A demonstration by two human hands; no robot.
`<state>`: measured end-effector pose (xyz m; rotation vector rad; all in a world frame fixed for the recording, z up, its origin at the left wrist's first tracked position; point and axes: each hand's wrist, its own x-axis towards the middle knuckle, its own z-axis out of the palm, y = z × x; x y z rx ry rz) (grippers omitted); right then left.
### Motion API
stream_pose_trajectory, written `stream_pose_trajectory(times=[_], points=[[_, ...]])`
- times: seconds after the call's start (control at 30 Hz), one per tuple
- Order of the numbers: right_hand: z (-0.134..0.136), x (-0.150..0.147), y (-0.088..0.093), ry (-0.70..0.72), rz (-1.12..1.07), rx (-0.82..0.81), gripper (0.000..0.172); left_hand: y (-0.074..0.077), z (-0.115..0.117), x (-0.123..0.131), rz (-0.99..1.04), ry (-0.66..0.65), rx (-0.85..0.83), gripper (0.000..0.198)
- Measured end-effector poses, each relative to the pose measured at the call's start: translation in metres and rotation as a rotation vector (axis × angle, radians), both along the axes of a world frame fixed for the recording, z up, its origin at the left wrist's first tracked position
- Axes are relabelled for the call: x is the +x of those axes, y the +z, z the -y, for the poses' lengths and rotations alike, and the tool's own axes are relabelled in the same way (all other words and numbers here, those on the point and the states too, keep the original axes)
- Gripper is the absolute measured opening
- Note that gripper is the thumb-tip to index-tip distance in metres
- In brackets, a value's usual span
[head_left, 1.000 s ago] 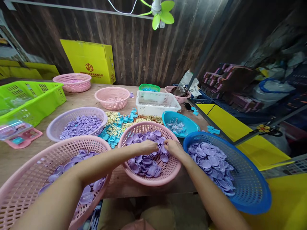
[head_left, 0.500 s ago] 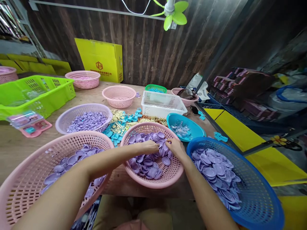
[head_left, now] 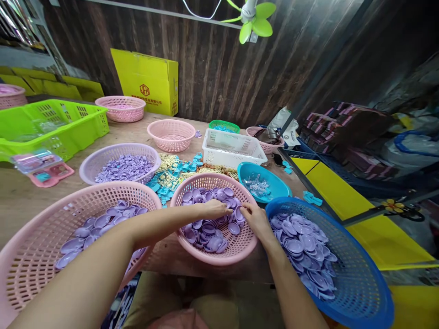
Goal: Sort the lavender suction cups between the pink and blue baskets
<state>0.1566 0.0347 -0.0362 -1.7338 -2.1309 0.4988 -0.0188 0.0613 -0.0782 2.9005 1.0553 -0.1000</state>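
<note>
Left hand (head_left: 215, 209) over basket (head_left: 219, 261), right hand (head_left: 255, 219) across right rim; finger closure unclear. Dishes (head_left: 209, 227) likely light, stiff; pinch edges.

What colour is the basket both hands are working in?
Pink, seen best in the head view.

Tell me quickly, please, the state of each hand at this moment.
Left hand: fingers curled over purple pieces; a hold cannot be told.
Right hand: fingers bent beside the purple pieces; open or closed cannot be told.
</note>
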Motion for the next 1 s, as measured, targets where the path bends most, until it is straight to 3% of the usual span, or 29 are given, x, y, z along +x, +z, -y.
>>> stream_pose_trajectory(times=[0.17,0.3,0.47,0.63,0.7,0.87,1.0], points=[[0.004,0.004,-0.005,-0.025,-0.144,-0.021,0.033,0.002,-0.001,0.000,-0.028,-0.050,0.030,0.026],[0.003,0.009,-0.013,0.034,-0.244,0.071,0.030,0.009,-0.001,-0.002,0.097,0.027,-0.020,0.022],[0.004,0.008,-0.013,0.015,-0.267,0.010,0.033,0.028,0.007,-0.011,0.568,0.367,-0.437,0.007],[0.013,-0.007,-0.001,-0.040,-0.268,0.002,0.034,0.040,0.025,-0.015,1.034,0.430,-1.107,0.013],[0.018,-0.011,0.002,-0.055,-0.244,0.033,0.034,0.041,0.031,-0.014,1.173,0.431,-1.291,0.012],[0.025,-0.013,0.000,-0.083,-0.115,0.112,0.031,0.042,0.037,-0.011,1.234,0.365,-1.412,0.007],[0.027,-0.009,0.001,-0.067,-0.177,0.096,0.034,0.038,0.034,-0.001,1.237,0.338,-1.404,0.011]])
